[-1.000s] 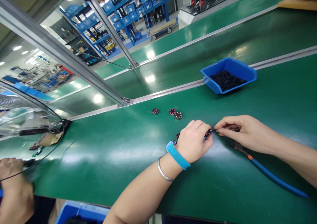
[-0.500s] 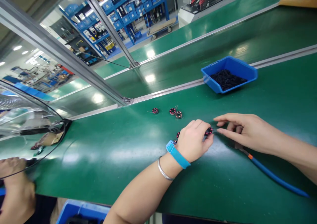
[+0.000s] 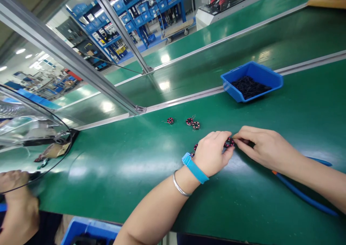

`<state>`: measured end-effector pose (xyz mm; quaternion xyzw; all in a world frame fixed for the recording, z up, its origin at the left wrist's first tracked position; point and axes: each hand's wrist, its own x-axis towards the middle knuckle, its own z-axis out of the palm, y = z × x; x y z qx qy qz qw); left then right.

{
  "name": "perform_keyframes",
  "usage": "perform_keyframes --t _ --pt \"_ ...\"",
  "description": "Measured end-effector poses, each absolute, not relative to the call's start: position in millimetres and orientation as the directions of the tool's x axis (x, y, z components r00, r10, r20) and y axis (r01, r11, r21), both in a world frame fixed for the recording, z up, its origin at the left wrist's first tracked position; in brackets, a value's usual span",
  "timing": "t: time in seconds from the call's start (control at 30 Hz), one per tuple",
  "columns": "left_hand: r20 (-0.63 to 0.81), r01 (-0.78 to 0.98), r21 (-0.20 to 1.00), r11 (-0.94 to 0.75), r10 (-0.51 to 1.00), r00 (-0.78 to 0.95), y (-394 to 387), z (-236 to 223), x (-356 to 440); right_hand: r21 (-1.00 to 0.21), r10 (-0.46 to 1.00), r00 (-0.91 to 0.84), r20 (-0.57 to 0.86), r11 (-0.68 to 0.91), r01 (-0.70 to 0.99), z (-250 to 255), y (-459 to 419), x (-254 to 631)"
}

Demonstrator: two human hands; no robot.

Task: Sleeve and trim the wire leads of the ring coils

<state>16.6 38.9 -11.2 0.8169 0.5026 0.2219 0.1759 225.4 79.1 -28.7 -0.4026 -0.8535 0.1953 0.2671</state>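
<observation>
My left hand (image 3: 212, 153), with a blue strap and a metal bangle at the wrist, grips a small motor stator (image 3: 229, 142) between thumb and fingers. The stator is a ring with dark and pinkish-red segments. At its right edge, the closed fingertips of my right hand (image 3: 262, 145) pinch the thin wire leads, which the fingers mostly hide. More stators (image 3: 195, 147) show partly behind my left hand. Under my right forearm lies a blue-handled hand tool (image 3: 305, 194), its head hidden.
Farther back on the green table (image 3: 129, 187) lie a lone stator (image 3: 170, 121) and a touching pair (image 3: 189, 121). A blue bin (image 3: 252, 81) of dark thin pieces stands back right. Metal posts rise behind. At far left is another person's hand (image 3: 13, 182).
My right hand has moved left and down to the stator, and its fingers have closed at the wire leads. My left hand keeps its grip almost unmoved.
</observation>
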Motion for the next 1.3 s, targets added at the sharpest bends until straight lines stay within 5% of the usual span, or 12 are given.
perform_keyframes --t 0.43,0.6,0.7,0.83,1.3 --pt "0.142 0.722 0.547 -0.424 0.897 0.419 43 -14 18 -0.483 0.772 -0.588 0.241 0.621 0.617 -26 72 230" --pt "0.288 0.665 0.525 -0.531 0.846 0.449 39 4 7 -0.577 0.794 -0.578 0.19 0.566 0.588 -22 92 256" --pt "0.252 0.789 0.485 -0.377 0.924 0.286 24 26 -16 -0.624 0.812 -0.559 0.17 0.527 0.576 -25 96 256" --pt "-0.081 0.911 0.411 -0.036 0.994 0.076 3 36 -45 -0.595 0.798 -0.561 0.219 0.565 0.571 -34 90 235" --pt "0.041 0.756 0.631 -0.172 0.981 0.189 38 -6 -2 -0.493 0.877 -0.41 0.249 0.479 0.726 -34 122 286"
